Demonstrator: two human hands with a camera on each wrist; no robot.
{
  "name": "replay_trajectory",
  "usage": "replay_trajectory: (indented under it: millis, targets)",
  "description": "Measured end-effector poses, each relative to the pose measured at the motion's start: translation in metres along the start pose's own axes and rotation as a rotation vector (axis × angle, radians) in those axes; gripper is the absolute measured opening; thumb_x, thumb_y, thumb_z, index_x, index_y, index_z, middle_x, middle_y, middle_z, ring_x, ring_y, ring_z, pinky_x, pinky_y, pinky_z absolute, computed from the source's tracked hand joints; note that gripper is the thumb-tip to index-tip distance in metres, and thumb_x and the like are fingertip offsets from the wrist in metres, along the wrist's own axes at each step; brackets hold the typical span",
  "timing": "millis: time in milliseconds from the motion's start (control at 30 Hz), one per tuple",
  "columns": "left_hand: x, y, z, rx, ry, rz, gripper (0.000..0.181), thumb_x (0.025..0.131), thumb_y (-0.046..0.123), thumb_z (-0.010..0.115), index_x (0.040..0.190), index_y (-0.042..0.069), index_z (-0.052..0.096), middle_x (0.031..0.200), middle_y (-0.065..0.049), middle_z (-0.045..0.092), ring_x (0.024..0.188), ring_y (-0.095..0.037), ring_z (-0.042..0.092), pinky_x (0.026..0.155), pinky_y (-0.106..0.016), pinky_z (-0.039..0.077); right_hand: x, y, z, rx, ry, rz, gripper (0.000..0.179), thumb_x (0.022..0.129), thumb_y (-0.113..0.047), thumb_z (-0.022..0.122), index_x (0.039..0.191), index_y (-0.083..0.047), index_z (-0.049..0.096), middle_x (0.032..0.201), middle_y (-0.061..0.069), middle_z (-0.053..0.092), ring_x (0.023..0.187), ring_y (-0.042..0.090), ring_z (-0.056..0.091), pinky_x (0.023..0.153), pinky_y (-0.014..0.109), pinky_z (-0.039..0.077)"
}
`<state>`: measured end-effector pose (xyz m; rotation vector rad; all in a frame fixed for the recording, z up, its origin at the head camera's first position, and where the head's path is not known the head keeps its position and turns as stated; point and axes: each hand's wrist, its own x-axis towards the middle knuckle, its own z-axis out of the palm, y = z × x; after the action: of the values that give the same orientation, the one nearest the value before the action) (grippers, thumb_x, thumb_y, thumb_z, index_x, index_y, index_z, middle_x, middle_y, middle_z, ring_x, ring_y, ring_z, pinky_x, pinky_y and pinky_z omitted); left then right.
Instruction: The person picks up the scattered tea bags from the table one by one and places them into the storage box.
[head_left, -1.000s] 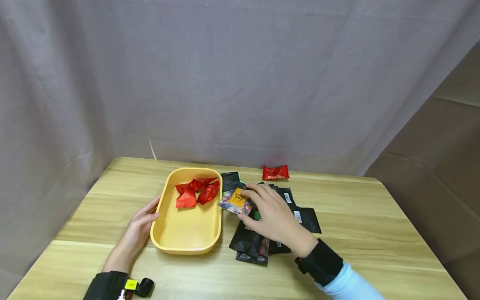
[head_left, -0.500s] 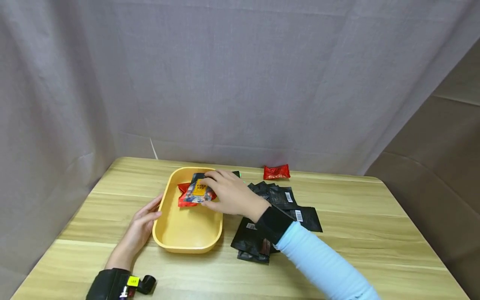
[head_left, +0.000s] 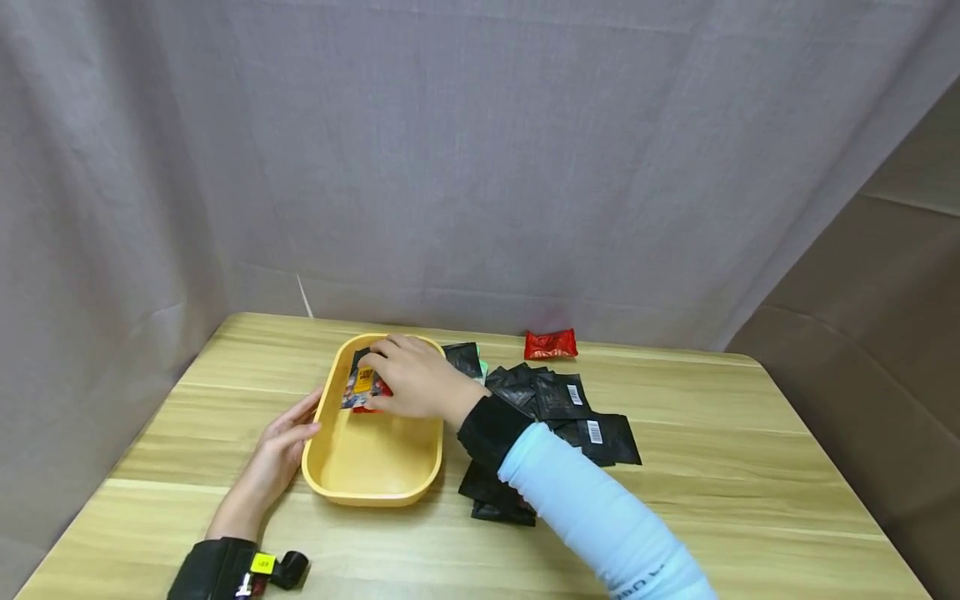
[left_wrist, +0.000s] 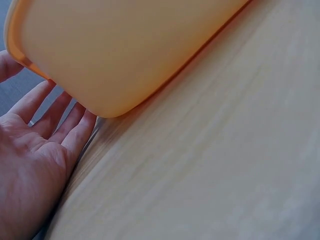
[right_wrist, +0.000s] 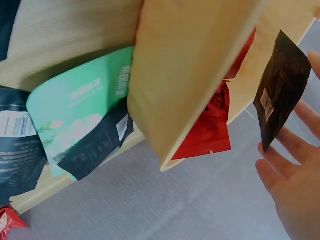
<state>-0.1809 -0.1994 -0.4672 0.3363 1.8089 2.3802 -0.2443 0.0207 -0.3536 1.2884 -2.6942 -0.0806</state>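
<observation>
My right hand (head_left: pixel 412 379) pinches a small flat sachet (head_left: pixel 362 379) over the far part of a yellow plastic tray (head_left: pixel 371 498). The printed front with an orange label faces up in the head view; the dark back with a barcode shows in the right wrist view. Under it, red wrapped packets (right_wrist: pixel 212 127) lie in the tray, mostly covered by the hand in the head view. My left hand (head_left: pixel 273 454) rests against the tray's left side. In the left wrist view its fingers (left_wrist: pixel 75 130) are nearly straight, their tips at the tray's lower edge.
Several black sachets (head_left: pixel 562 396) lie in a loose pile right of the tray, partly behind the right sleeve. A green packet (right_wrist: pixel 75 95) sits beside the tray with a black sachet over it. One red packet (head_left: pixel 551 344) lies near the table's back edge, before a grey curtain (head_left: pixel 480 167).
My right hand has carried the printed sachet left from the pile, over the tray's rim, to above the red packets. The left hand and tray have barely moved.
</observation>
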Motion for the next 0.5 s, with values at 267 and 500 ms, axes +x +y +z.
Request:
replay_trajectory:
  millis: [267, 500]
  targets:
    - [0.000, -0.004, -0.001, -0.011, -0.003, 0.019, 0.059, 0.094, 0.000, 0.038, 0.147, -0.009, 0.013, 0.132, 0.009, 0.044, 0.117, 0.002, 0.050, 0.094, -0.012, 0.047, 0.001, 0.000, 0.002, 0.029, -0.042, 0.018, 0.061, 0.083, -0.054, 0.058, 0.131, -0.017, 0.053, 0.135, 0.005, 0.053, 0.125, 0.020, 0.045, 0.110, 0.039, 0.040]
    - [0.000, 0.000, 0.001, 0.037, 0.023, -0.017, 0.060, 0.094, 0.003, 0.038, 0.148, -0.006, 0.013, 0.155, -0.027, 0.013, 0.118, 0.008, 0.044, 0.095, -0.007, 0.041, -0.014, 0.004, -0.003, 0.078, -0.004, 0.062, 0.058, 0.086, -0.050, 0.057, 0.133, -0.017, 0.052, 0.137, 0.006, 0.053, 0.127, 0.021, 0.044, 0.111, 0.041, 0.039]
